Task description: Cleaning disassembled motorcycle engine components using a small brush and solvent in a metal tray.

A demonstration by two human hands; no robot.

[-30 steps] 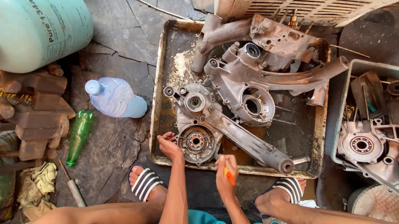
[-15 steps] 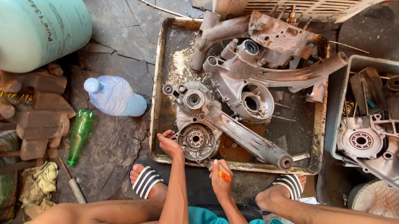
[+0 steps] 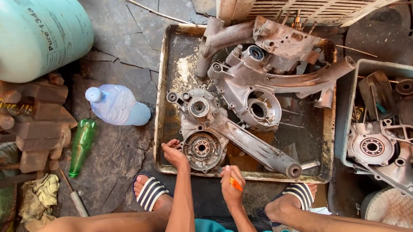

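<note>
- Engine casing (image 3: 224,134) lies in the metal tray (image 3: 161,103) on the floor: looks heavy, rigid, greasy; grip its round housing.
- Left hand (image 3: 174,155) fingers rest curled on its edge.
- Right hand (image 3: 231,183) fingers pinch an orange tool (image 3: 235,184).

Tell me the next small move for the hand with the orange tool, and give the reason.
Probably bring the right hand and its orange tool forward to the round bearing housing. The left hand already rests on that end of the engine casing in the tray, steadying it, while the tool sits short of the tray's near rim, touching nothing.
</note>
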